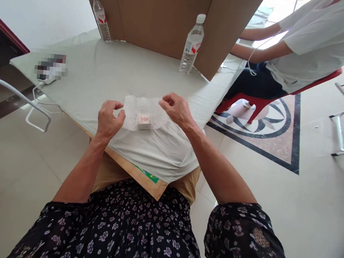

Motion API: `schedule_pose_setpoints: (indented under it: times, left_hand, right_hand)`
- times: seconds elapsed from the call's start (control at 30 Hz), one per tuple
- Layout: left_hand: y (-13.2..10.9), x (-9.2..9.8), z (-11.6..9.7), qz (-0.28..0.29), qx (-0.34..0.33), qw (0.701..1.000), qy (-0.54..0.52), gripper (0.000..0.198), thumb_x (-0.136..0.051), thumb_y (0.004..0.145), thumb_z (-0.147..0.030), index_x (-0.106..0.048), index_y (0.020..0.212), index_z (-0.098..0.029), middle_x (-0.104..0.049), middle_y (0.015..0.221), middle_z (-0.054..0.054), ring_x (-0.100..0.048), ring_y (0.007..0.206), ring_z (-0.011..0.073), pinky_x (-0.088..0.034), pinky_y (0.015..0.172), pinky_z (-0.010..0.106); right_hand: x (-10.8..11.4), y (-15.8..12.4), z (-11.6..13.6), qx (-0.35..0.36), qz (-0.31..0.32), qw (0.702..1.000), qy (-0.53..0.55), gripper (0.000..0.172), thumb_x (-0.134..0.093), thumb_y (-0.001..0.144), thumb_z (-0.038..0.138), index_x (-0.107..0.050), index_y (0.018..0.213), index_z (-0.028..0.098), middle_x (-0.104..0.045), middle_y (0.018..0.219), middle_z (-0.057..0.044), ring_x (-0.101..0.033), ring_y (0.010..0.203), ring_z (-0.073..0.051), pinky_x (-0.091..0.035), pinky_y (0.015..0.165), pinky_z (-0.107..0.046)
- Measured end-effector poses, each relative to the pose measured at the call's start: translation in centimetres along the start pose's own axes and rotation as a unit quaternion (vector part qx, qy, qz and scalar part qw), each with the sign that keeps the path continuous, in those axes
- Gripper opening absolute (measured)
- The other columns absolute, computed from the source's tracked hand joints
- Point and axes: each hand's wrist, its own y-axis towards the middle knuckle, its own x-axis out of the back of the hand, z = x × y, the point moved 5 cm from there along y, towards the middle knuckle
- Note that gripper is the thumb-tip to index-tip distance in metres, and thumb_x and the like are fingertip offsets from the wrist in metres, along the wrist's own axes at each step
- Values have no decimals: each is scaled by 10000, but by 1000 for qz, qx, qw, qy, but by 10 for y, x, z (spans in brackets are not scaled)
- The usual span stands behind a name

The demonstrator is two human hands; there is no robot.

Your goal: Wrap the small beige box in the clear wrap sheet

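A small white box [144, 122] with reddish print sits on a sheet of clear bubble wrap [130, 113], spread out on the cloth-covered table. My left hand [109, 119] is at the wrap's left edge, its thumb and forefinger curved with a gap between them. On the other side, my right hand [176, 108] pinches the wrap's upper right part between thumb and fingertips. Neither hand touches the box.
Two water bottles [192, 44] stand before a tall cardboard panel [164, 14]. A blurred-out item [50, 68] with a white cable lies at the table's left. To the right, a person in a white shirt [316, 45] sits on a red chair [255, 106].
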Motion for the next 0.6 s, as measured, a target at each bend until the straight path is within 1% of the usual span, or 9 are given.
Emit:
schedule_pose_setpoints:
  times: [0.07,0.1,0.17,0.23,0.3,0.37,0.47,0.53,0.6]
  left_hand:
    - [3,-6,-19,47,-76,995,-38,333,-573,846,-241,-663,1162,-191,-723,1179,112,-647,1150,273,-513,1074,467]
    - [6,-12,-24,84,-83,992,-51,458,-593,839,-255,-629,1290,-186,-716,1256,118,-653,1146,267,-513,1075,464]
    - [9,-24,-27,167,-45,983,-54,659,-626,856,-351,-517,1478,-163,-722,1275,136,-685,1018,249,-537,1013,454]
    - [10,-27,-23,212,11,976,-49,745,-566,922,-476,-429,1566,-126,-761,1122,123,-694,920,239,-546,946,423]
    - [7,-18,-16,199,42,978,-54,734,-410,998,-551,-426,1577,-100,-759,922,87,-697,918,246,-536,923,395]
    - [0,-2,-12,180,42,981,-60,714,-289,1028,-579,-519,1514,-110,-737,817,69,-694,911,250,-530,919,387]
    - [-18,3,-9,306,27,952,-14,606,-386,989,-567,-685,1318,-155,-719,732,46,-698,833,255,-536,859,379]
    - [-24,2,-10,336,16,941,32,518,-506,930,-504,-708,1271,-171,-736,775,49,-702,822,260,-541,855,387]
    - [-23,1,-15,283,-16,957,54,516,-570,887,-444,-685,1309,-170,-769,982,92,-709,967,284,-541,939,415]
  right_hand:
    - [-12,0,10,7,81,997,8,381,-685,894,393,-707,1183,146,-762,1111,-111,-678,965,-225,-507,887,-355]
    - [-18,0,12,-3,116,993,5,445,-718,868,384,-696,1229,125,-758,1122,-124,-677,977,-233,-506,885,-355]
    - [-26,-1,11,-20,144,989,9,469,-718,841,296,-688,1263,93,-759,1084,-126,-671,950,-226,-505,873,-347]
    - [-25,-5,10,2,129,990,54,430,-653,847,217,-696,1258,95,-759,1018,-98,-659,892,-197,-502,849,-331]
    - [-18,-17,10,60,136,982,119,399,-613,872,216,-706,1249,125,-755,958,-60,-644,839,-168,-497,816,-313]
    - [-14,-37,8,109,216,959,148,356,-643,888,280,-730,1211,159,-750,885,-27,-634,785,-153,-490,773,-300]
    - [-12,-69,1,123,345,924,104,266,-704,861,295,-778,1089,180,-764,847,-20,-645,750,-146,-486,738,-286]
    - [-8,-76,-2,114,339,931,72,215,-690,869,268,-789,1037,176,-773,852,-29,-654,753,-147,-487,741,-286]
    - [-5,-69,-1,101,260,959,51,218,-644,903,265,-787,1036,169,-775,870,-42,-663,773,-157,-499,764,-300]
